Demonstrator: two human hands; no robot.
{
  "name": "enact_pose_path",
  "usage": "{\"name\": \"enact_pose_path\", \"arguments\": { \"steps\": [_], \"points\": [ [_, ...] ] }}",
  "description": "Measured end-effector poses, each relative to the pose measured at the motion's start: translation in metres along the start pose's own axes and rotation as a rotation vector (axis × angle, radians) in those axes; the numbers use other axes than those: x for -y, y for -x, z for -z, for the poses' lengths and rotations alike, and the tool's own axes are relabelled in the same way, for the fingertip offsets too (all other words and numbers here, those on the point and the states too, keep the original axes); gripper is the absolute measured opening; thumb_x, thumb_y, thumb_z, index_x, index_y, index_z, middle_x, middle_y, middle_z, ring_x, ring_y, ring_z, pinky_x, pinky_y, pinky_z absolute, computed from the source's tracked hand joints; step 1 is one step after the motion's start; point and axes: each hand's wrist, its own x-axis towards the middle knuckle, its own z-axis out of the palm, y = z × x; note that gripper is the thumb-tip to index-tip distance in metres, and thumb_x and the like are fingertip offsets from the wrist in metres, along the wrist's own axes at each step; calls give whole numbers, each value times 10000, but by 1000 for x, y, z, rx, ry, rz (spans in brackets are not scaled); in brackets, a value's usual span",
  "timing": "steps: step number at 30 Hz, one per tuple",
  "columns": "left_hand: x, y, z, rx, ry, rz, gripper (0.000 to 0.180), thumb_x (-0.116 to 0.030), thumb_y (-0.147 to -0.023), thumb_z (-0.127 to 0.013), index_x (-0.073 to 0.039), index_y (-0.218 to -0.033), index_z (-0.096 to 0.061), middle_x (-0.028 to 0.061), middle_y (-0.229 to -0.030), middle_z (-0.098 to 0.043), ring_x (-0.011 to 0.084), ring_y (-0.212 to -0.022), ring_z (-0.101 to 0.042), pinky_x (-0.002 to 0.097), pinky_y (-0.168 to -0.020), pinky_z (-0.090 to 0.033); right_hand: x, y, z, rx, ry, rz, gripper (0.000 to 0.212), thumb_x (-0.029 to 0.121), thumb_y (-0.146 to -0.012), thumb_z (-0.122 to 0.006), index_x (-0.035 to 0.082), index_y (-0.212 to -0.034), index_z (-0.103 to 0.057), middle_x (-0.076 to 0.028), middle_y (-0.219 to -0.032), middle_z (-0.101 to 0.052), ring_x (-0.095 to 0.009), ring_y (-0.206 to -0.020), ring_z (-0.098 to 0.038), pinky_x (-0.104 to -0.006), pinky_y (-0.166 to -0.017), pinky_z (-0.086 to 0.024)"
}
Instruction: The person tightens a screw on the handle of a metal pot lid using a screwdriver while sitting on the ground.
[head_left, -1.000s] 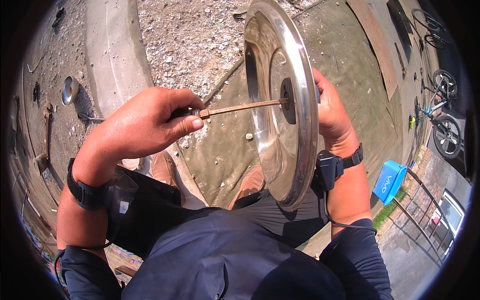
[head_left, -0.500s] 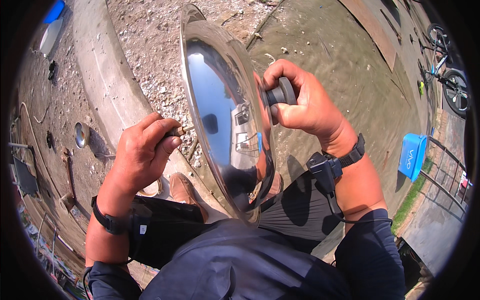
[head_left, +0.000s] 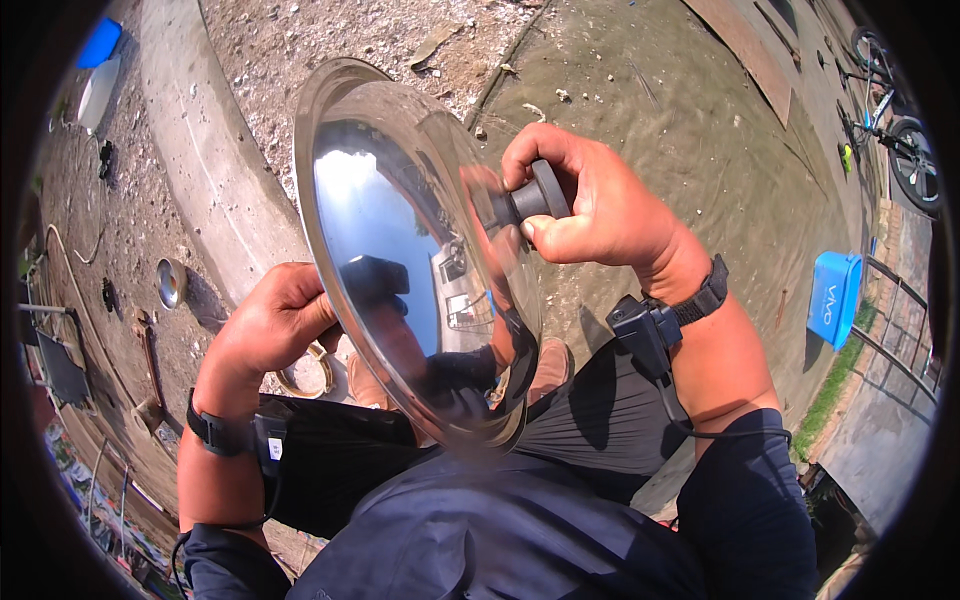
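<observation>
A shiny metal pot lid [head_left: 405, 235] stands on edge before my torso, its domed outside facing right and its hollow side facing left. My right hand [head_left: 610, 215] is closed round the dark knob [head_left: 543, 193] at the dome's centre, thumb below and fingers above. My left hand [head_left: 268, 325] is closed at the lid's left rim. Its fingertips pass behind the rim and are hidden. The small screwdriver seen in that hand half a second ago, with a short handle and thin metal shaft, is now out of sight behind the lid.
A round tub [head_left: 306, 374] with pale contents sits by my left shoe [head_left: 365, 383]. Farther left lie a metal bowl [head_left: 171, 284] and a hammer-like tool [head_left: 148, 412]. A concrete strip [head_left: 195, 150] crosses the gravel. On the right are a blue box [head_left: 835, 295] and a bicycle [head_left: 905, 150].
The lid has swung left and lower, turning its outside more toward me. My right hand has moved slightly left with the knob. The lid's rim now covers my left fingertips and the screwdriver.
</observation>
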Motion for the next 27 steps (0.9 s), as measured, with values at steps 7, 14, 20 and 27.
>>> {"name": "enact_pose_path", "arguments": {
  "steps": [7,14,20,27],
  "points": [
    [27,-4,7,-78,94,84,326,-322,-1041,-651,-5,-1098,-699,-24,-796,-605,68,-713,-565,255,-633,-494,-18,-9,12,-157,106,31,312,79,-752,-715,72,-1044,-608,35,-880,-580,-54,-776,-531,-243,-699,-477],
    [1,-5,-34,-295,406,-145,950,-560,-567,-1001,-51,-1215,-530,-22,-936,-536,69,-788,-500,216,-676,-424,-24,-17,2,-336,-61,-25,346,107,-764,-738,25,-1073,-608,-13,-872,-621,-83,-765,-596,-268,-666,-527],
    [-11,-10,-76,-521,403,-341,541,-73,-841,-839,-21,-1254,-495,77,-1116,-667,115,-990,-685,264,-813,-556,-26,-22,-15,-344,-146,-35,401,103,-804,-754,11,-1140,-554,-60,-929,-619,-122,-749,-620,-292,-649,-542],
    [-9,-15,-63,-694,255,-426,336,-14,-881,-753,-24,-1160,-566,26,-953,-698,71,-858,-658,244,-766,-539,-37,-20,-10,-224,-24,-72,491,140,-805,-789,43,-1209,-528,-45,-1086,-582,-121,-959,-611,-305,-786,-561]
  ]
}}
